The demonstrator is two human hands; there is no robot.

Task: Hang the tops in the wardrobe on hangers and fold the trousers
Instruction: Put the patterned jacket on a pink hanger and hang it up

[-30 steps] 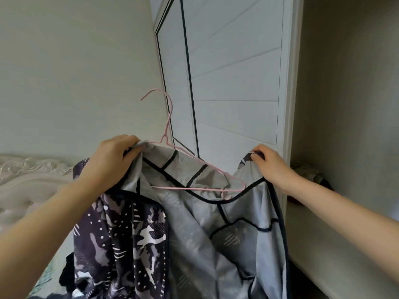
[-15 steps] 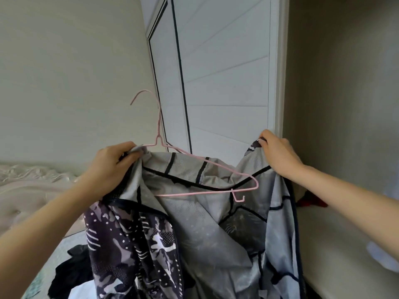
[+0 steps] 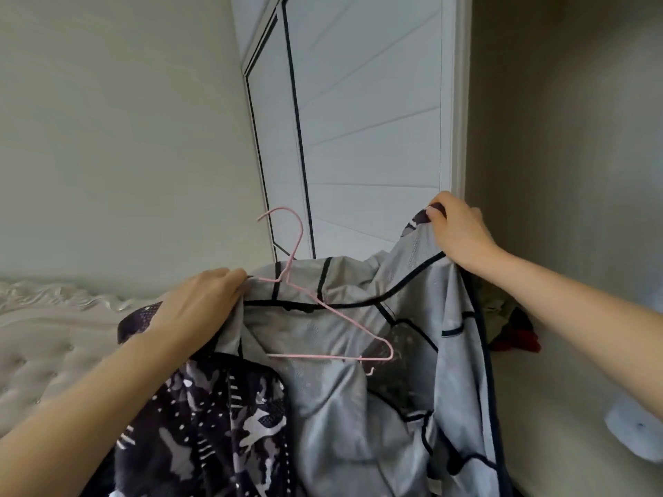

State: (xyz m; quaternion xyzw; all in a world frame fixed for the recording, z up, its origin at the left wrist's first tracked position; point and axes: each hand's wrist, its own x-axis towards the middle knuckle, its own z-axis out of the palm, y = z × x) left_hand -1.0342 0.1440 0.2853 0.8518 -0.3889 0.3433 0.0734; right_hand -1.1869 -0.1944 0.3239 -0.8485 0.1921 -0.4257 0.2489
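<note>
wardrobe door (image 3: 369, 138) stands behind jacket (image 3: 341, 407) and hanger (image 3: 330, 357), bed (image 3: 53, 353) at left.

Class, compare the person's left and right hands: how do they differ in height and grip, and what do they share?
Height: the left hand is lower; the right hand is higher, beside the white wardrobe door. Grip: the left hand holds the jacket next to the pink hanger; the right hand pinches a jacket edge away from the hanger. Shared: both grip the same jacket.
</note>
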